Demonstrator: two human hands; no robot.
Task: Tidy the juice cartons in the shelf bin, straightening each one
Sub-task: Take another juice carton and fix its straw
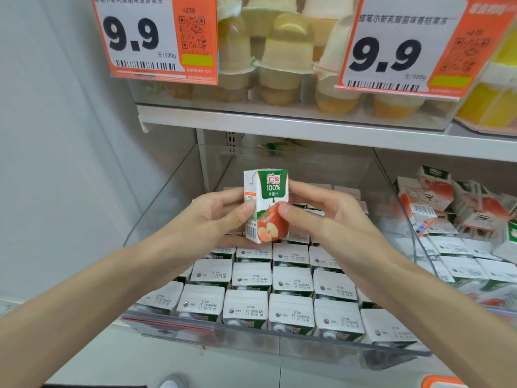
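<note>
Mostly the cartons [251,278] low in the frame stand neat in the bin [279,347]; both hands, left [215,212] and right [327,211], pinch one juice carton [265,205] at the middle, not yet placed.

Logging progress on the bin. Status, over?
Left hand and right hand grip one juice carton, upright above the bin. Cartons below in neat rows. Nothing blocking.

One juice carton [266,205] is upright above cartons [246,306] standing in the shelf bin [307,348].
</note>
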